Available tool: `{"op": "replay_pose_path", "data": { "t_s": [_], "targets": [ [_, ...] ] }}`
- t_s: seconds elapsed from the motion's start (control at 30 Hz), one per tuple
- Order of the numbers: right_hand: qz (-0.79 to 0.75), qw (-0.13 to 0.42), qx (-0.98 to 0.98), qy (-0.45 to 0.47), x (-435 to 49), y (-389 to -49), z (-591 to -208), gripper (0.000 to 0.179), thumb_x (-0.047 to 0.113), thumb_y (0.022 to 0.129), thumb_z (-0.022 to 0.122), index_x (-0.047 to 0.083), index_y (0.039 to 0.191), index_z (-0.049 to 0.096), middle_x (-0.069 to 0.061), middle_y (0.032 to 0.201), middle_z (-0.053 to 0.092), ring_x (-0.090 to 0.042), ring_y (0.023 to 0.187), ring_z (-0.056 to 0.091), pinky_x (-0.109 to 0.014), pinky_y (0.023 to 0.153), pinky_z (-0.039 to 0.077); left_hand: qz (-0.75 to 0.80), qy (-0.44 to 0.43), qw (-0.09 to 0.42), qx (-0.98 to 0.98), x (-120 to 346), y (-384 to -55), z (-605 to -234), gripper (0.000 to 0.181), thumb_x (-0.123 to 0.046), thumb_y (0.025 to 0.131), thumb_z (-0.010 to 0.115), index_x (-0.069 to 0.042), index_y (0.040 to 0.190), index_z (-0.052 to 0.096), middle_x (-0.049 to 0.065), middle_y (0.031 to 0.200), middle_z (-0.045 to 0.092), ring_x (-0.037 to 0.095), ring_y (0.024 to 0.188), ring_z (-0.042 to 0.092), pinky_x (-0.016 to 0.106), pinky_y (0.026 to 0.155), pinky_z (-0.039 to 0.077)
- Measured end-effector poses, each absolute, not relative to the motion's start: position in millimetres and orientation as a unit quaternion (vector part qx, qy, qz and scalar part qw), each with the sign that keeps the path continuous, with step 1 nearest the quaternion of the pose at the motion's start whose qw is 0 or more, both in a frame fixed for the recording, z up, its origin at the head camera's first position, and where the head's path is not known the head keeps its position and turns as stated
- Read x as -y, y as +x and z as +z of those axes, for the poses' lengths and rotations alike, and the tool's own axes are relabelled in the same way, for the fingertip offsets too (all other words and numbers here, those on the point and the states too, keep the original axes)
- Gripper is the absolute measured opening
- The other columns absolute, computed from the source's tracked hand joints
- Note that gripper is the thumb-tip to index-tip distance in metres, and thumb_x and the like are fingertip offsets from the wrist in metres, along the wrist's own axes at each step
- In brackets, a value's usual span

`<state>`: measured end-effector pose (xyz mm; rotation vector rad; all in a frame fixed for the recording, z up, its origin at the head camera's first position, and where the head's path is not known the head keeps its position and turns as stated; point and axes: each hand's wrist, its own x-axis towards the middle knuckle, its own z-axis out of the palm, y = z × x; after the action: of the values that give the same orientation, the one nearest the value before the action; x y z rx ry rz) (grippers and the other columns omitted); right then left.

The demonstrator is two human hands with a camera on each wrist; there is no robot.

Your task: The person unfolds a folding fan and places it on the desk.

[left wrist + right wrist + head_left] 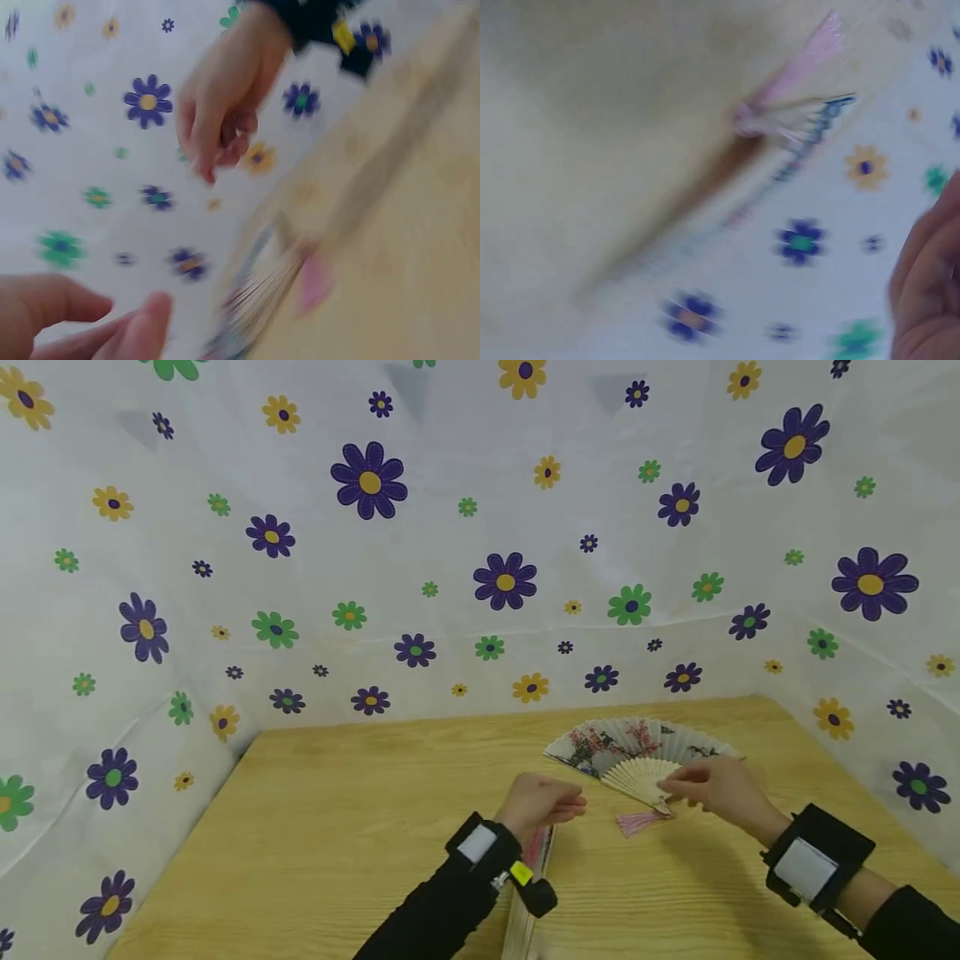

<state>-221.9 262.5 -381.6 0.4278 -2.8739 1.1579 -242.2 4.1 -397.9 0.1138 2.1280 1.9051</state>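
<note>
An unfolded hand fan (637, 770) lies on the table, its pale ribs bearing a leaf printed with pink blossoms. A pink tassel (640, 822) trails from its pivot. My right hand (716, 785) hangs over the fan's right side; in the left wrist view this hand (225, 105) has loosely bent fingers, holds nothing and is apart from the fan. To the fan's left, my left hand (536, 802) is raised with its fingers loosely bent and nothing in them. Partly hidden below the left wrist is a long narrow pale object (519, 931) with a pinkish patterned part.
The wooden table (360, 827) meets a white flower-printed sheet (442, 552) at the back and both sides. Black straps with devices sit on both wrists (813, 864). Both wrist views are blurred.
</note>
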Motion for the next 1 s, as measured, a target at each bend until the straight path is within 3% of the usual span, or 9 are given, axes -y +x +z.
{"op": "replay_pose_path", "data": {
  "t_s": [0.1,0.2,0.37,0.47,0.6,0.77,0.9,1.0],
  "targets": [
    [0.213,0.057,0.91,0.351,-222,-212,-369,0.016,0.013,0.081,0.077,0.002,0.093,0.077,-0.009,0.087,0.076,-0.018,0.076,0.067,-0.039,0.065,0.06,0.546,0.127,0.078,-0.824,42,-228,-387,0.022,-0.006,0.093,0.063,0.012,0.102,0.072,0.026,0.09,0.075,0.023,0.074,0.072,0.037,0.07,0.063],
    [0.084,0.068,0.845,0.524,-180,-205,-366,0.023,0.015,0.075,0.081,0.006,0.096,0.077,-0.006,0.095,0.075,-0.017,0.088,0.067,-0.034,0.075,0.06,0.442,0.171,0.043,-0.88,78,-211,-386,0.018,-0.005,0.089,0.067,0.009,0.095,0.076,0.02,0.081,0.076,0.021,0.066,0.07,0.038,0.063,0.063],
    [-0.072,0.059,0.734,0.673,-125,-206,-380,0.036,0.025,0.077,0.081,0.012,0.109,0.074,0.002,0.106,0.073,-0.008,0.099,0.063,-0.021,0.089,0.052,0.414,0.18,0.104,-0.886,118,-185,-401,0.015,-0.004,0.087,0.069,0.008,0.089,0.077,0.017,0.076,0.075,0.019,0.063,0.068,0.037,0.058,0.061],
    [-0.099,0.054,0.684,0.72,-107,-209,-396,0.031,0.021,0.08,0.079,0.014,0.11,0.074,0.005,0.106,0.073,-0.005,0.1,0.063,-0.02,0.093,0.051,0.428,0.159,0.142,-0.878,128,-176,-414,0.012,-0.002,0.085,0.07,0.008,0.086,0.077,0.018,0.076,0.075,0.018,0.063,0.069,0.036,0.059,0.062],
    [-0.097,0.061,0.65,0.751,-93,-209,-415,0.022,0.013,0.085,0.074,0.016,0.106,0.075,0.007,0.101,0.074,-0.003,0.092,0.064,-0.017,0.088,0.052,0.453,0.151,0.176,-0.861,131,-168,-427,0.011,0.001,0.083,0.07,0.01,0.083,0.077,0.021,0.077,0.075,0.02,0.064,0.07,0.035,0.061,0.063],
    [-0.137,0.128,0.63,0.754,-84,-205,-421,0.01,0.02,0.089,0.068,0.019,0.097,0.073,0.012,0.091,0.072,0.0,0.079,0.061,-0.014,0.076,0.046,0.5,0.152,0.222,-0.823,124,-159,-432,0.013,0.005,0.085,0.066,0.013,0.087,0.076,0.027,0.082,0.074,0.024,0.07,0.071,0.034,0.065,0.064],
    [-0.134,0.187,0.629,0.742,-82,-204,-404,0.007,0.02,0.086,0.071,0.019,0.093,0.073,0.011,0.087,0.07,-0.003,0.078,0.06,-0.019,0.074,0.042,0.554,0.13,0.243,-0.786,119,-156,-430,0.015,0.002,0.087,0.068,0.014,0.092,0.075,0.019,0.082,0.075,0.013,0.065,0.067,0.023,0.061,0.061],
    [-0.124,0.217,0.65,0.718,-87,-202,-386,0.015,0.017,0.081,0.077,0.018,0.095,0.073,0.009,0.092,0.071,-0.005,0.086,0.061,-0.022,0.081,0.046,0.59,0.108,0.238,-0.764,115,-158,-429,0.019,-0.001,0.088,0.068,0.014,0.098,0.073,0.006,0.081,0.073,0.005,0.064,0.062,0.015,0.056,0.056]
  ]
}}
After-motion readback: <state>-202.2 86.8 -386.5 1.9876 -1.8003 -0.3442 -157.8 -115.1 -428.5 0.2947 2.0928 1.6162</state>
